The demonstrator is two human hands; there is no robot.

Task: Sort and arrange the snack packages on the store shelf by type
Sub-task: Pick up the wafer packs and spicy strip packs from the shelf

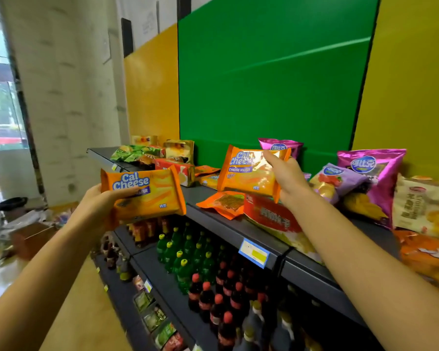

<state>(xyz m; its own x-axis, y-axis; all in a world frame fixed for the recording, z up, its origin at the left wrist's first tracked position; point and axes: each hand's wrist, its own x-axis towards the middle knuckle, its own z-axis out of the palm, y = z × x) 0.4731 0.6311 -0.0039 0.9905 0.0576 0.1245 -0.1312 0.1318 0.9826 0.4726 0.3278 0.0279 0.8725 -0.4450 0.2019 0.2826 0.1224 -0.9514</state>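
Our left hand (96,201) grips one orange Cal Cheese wafer pack (145,196) just in front of the top shelf (223,229). Our right hand (287,178) pinches a matching pack (249,173) by its upper corner, raised above it. We're gathering the wafers, we reckon. Next they need one bare spot together, clear of the purple chip bags (373,173) behind.

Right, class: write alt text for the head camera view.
A person's left hand and right hand each grip an orange Cal Cheese pack, the left pack beside the shelf, the right pack over mixed snack bags. Bottled drinks stand below.
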